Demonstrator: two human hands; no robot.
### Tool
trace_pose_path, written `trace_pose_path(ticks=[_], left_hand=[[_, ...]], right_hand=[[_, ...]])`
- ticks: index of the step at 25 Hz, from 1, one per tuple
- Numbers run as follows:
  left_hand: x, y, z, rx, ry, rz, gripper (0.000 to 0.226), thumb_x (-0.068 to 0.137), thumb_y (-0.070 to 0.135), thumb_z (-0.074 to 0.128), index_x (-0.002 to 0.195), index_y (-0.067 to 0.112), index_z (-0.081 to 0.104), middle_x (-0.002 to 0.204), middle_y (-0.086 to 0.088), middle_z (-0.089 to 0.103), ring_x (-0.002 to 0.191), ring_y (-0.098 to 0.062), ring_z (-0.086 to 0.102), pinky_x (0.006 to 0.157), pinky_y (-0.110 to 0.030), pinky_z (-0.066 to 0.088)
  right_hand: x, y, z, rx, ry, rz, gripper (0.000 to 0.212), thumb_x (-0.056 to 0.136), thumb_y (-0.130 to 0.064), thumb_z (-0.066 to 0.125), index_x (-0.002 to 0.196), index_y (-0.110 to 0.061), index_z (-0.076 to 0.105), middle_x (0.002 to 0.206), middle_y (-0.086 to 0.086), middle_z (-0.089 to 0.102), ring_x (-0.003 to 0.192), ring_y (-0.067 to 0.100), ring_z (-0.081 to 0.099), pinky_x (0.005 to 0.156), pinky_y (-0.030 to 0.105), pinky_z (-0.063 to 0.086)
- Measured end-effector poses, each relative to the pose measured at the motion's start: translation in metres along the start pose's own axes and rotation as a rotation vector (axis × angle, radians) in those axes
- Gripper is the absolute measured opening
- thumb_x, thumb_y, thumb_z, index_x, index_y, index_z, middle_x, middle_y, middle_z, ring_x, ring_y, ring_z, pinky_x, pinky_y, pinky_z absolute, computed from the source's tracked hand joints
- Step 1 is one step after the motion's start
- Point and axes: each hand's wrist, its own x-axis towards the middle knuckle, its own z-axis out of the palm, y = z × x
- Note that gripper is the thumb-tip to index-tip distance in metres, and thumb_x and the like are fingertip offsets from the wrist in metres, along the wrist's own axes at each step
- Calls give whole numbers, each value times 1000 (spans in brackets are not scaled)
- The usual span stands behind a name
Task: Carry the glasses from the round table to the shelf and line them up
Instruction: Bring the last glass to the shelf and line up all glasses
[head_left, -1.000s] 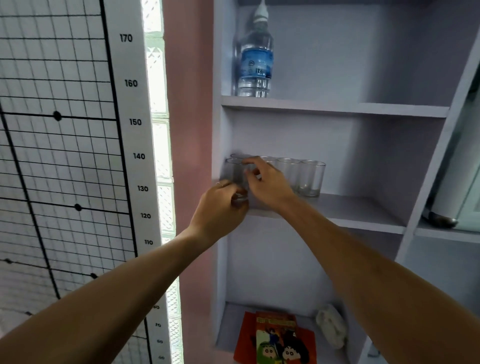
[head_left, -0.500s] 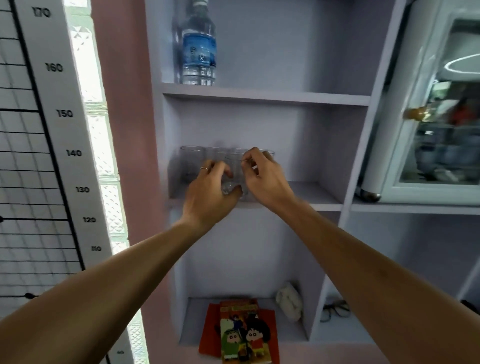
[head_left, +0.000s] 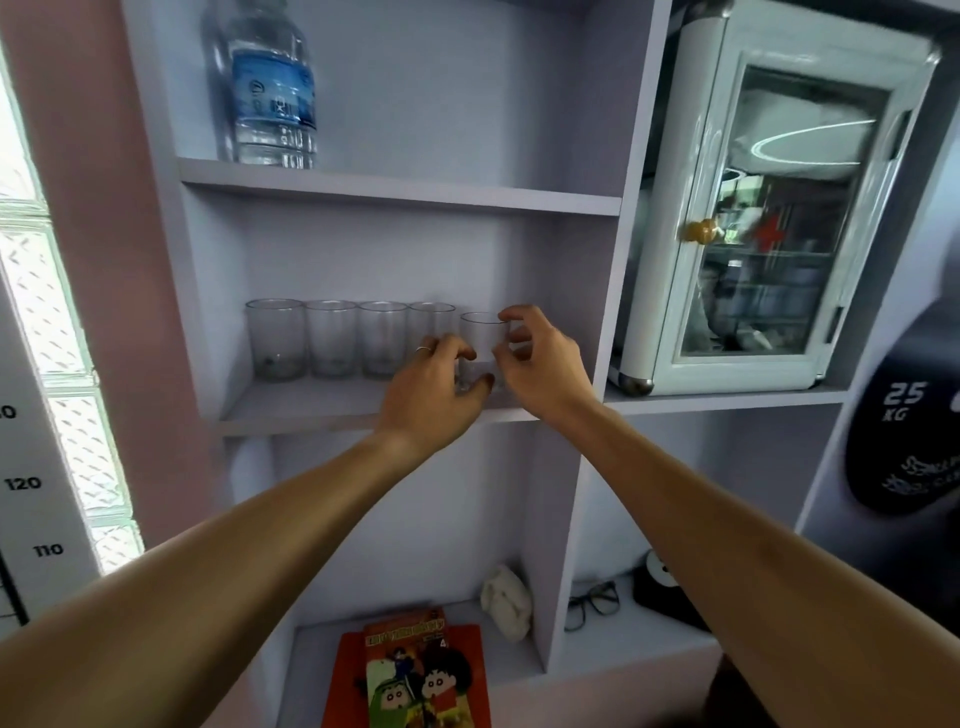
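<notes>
Several clear glasses stand in a row on the middle shelf board (head_left: 311, 410) of a pale lilac shelf unit; the leftmost glass (head_left: 275, 338) is near the left wall. The rightmost glass (head_left: 483, 338) stands slightly nearer the front edge than the others. My left hand (head_left: 434, 389) grips its lower left side and my right hand (head_left: 540, 364) holds its right side and rim. The glass next to it is partly hidden behind my left hand.
A water bottle (head_left: 270, 88) stands on the shelf above. A white glass-door cabinet (head_left: 769, 218) fills the compartment to the right. Below lie a comic book (head_left: 410, 670), a white cloth (head_left: 506, 603) and spectacles (head_left: 592, 608). A height chart (head_left: 31, 493) hangs at left.
My hands and the held glass have shifted right along the shelf, from the left end to the right end of the row. The other glasses now show uncovered.
</notes>
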Motion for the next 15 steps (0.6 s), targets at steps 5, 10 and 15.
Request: trace_pose_path(ticks=[5, 10, 15], left_hand=[[3, 0, 2, 76, -51, -24, 48, 92, 45, 57, 133, 20, 56, 131, -5, 61, 111, -25, 63, 87, -37, 54], [4, 5, 2, 168, -143, -56, 56, 94, 53, 48, 141, 23, 48, 138, -6, 59, 123, -28, 57, 93, -38, 49], [6, 10, 1, 208, -186, -77, 55, 95, 51, 44, 139, 20, 49, 140, -8, 56, 123, -31, 56, 94, -39, 46]], right_hand=[[4, 4, 3, -48, -13, 34, 50, 99, -13, 53, 147, -28, 48, 134, 4, 61, 101, 11, 60, 83, 12, 43], [9, 5, 11, -76, -58, 66, 62, 96, -9, 46, 154, -29, 36, 142, 6, 58, 108, 23, 62, 95, 29, 49], [12, 2, 12, -72, -96, 83, 62, 97, -11, 43, 156, -27, 30, 140, 8, 58, 92, 20, 61, 89, 33, 55]])
